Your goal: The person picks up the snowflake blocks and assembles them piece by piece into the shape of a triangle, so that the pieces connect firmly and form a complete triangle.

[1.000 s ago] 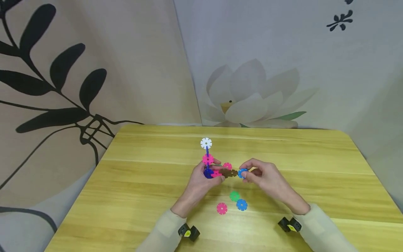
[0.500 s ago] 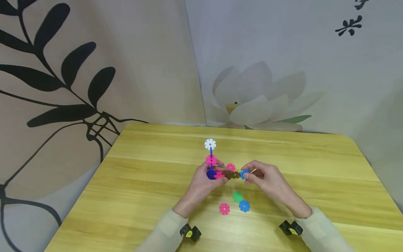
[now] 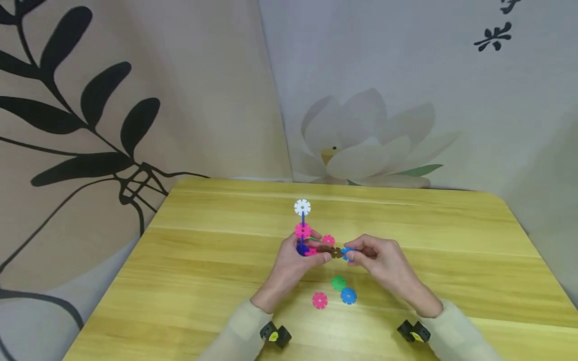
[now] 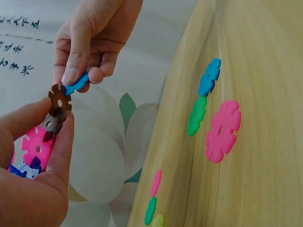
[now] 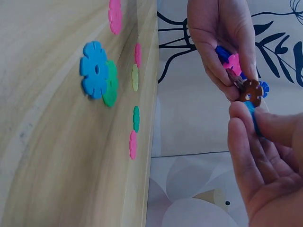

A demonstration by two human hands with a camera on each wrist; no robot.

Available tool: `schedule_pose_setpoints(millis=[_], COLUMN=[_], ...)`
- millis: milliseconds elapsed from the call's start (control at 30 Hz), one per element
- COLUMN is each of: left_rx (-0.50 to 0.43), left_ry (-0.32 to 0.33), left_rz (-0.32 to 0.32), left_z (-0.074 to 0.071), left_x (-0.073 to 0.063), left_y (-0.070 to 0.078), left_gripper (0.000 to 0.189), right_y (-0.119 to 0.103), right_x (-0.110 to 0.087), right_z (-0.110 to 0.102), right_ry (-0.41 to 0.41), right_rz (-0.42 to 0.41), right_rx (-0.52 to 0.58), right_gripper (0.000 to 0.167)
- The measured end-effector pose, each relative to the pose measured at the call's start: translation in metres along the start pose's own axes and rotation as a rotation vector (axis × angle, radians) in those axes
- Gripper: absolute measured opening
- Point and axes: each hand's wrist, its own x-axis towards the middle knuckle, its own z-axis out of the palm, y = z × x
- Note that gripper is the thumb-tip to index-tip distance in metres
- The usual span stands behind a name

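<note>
My left hand grips a chain of notched plastic snowflake discs above the table. A white disc tops its upright arm, with a pink disc and a dark blue disc below. Sideways, the chain runs through another pink disc to brown discs, which my left thumb and fingers pinch. Between thumb and fingertips my right hand pinches a light blue disc. Its edge meets the end brown disc; how deep the slots engage, I cannot tell.
Loose on the wooden table lie a pink disc, a blue disc and a green disc nearer me. Beyond the hands lie another pink disc, a yellow disc and a dark green disc.
My left thumb has shifted right along the brown discs. The light blue disc has come up against the end brown disc, closing the small gap. The head view has shifted slightly.
</note>
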Motion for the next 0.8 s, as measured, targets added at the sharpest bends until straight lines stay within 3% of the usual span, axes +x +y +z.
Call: schedule_pose_setpoints(millis=[267,500,800], left_rx=[-0.007,-0.044,-0.045], left_ry=[-0.027,-0.073,-0.096], left_rz=[0.003,0.005,0.005], left_z=[0.0,0.0019,0.0029], left_x=[0.0013,0.002,0.0046], left_y=[0.0028,0.0046,0.0079], left_gripper=[0.042,0.043,0.046], right_y=[0.0017,0.0032,0.0048], right_x=[-0.0001,-0.0013,-0.0045], right_z=[0.0,-0.0017,-0.0077], right_ry=[0.015,-0.008,-0.024], right_rz=[-0.038,-0.023,-0.008], right_rx=[-0.002,0.021,0.052], right_gripper=[0.01,0.011,0.024])
